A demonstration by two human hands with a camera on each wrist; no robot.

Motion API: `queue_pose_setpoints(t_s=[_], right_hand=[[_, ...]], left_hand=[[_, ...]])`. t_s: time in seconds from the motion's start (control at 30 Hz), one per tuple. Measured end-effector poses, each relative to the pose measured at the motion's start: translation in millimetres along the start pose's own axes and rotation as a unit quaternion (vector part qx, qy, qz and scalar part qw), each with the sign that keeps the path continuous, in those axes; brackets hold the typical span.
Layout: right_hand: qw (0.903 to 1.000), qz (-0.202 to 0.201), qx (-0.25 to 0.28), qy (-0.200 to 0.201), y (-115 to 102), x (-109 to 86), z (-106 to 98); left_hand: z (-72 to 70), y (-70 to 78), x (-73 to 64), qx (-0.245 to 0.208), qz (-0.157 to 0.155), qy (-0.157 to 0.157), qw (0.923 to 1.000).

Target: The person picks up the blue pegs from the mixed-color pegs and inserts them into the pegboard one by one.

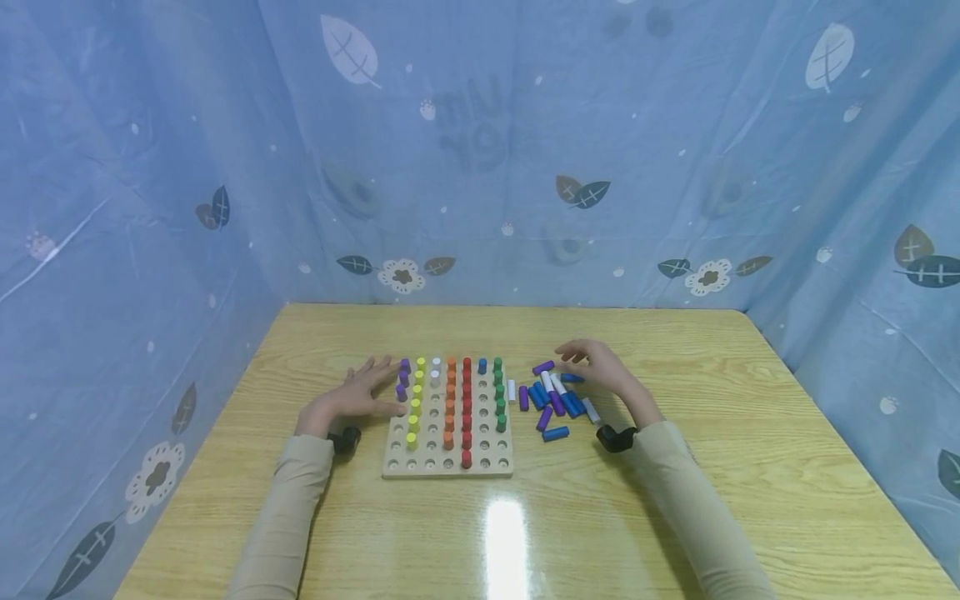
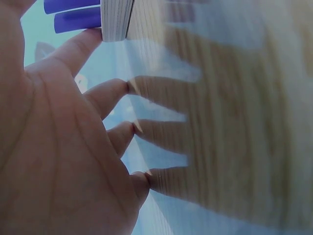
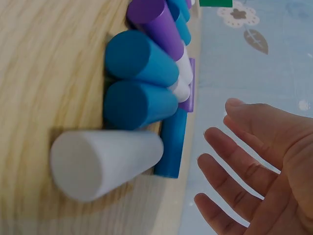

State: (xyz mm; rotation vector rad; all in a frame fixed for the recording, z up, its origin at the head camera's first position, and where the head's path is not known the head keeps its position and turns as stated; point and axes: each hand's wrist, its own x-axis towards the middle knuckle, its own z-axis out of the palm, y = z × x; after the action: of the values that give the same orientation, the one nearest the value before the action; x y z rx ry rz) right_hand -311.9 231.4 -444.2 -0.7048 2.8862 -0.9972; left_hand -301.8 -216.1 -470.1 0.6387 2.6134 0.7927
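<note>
A wooden pegboard (image 1: 422, 455) lies flat, with columns of purple pegs (image 1: 403, 379), yellow pegs (image 1: 416, 407), white pegs (image 1: 435, 378), orange pegs (image 1: 450, 407), red pegs (image 1: 467, 421) and green pegs (image 1: 500, 407), plus a single blue peg (image 1: 482, 367). At its left edge, my left hand (image 1: 352, 398) rests on the table with spread fingers; one fingertip touches the board's side in the left wrist view. My right hand (image 1: 597, 367) hovers beside the loose peg pile, fingers loosely bent and holding nothing. A white peg (image 3: 107, 161) lies nearest that wrist's camera.
Right of the board, loose blue pegs (image 1: 556, 434), purple pegs (image 1: 523, 398) and white pegs (image 1: 591, 411) lie in a heap, some leaning on others. One white peg (image 1: 512, 391) lies against the board's right edge. A blue patterned curtain (image 1: 495, 208) surrounds the wooden table (image 1: 600, 533).
</note>
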Motion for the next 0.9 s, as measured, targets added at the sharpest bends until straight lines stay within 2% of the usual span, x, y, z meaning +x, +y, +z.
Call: queue_pose_setpoints(t_s=[0.53,0.9], right_hand=[[0.9994,0.025,0.014,-0.018,10.9,-12.0,0.8],[0.9988,0.041,0.009,-0.026,16.3,-13.2,4.7]], left_hand=[[0.6,1.8,-1.1,-0.007,0.001,-0.003,1.0000],[0.8,1.4,-0.1,-0.014,0.001,0.000,0.9999]])
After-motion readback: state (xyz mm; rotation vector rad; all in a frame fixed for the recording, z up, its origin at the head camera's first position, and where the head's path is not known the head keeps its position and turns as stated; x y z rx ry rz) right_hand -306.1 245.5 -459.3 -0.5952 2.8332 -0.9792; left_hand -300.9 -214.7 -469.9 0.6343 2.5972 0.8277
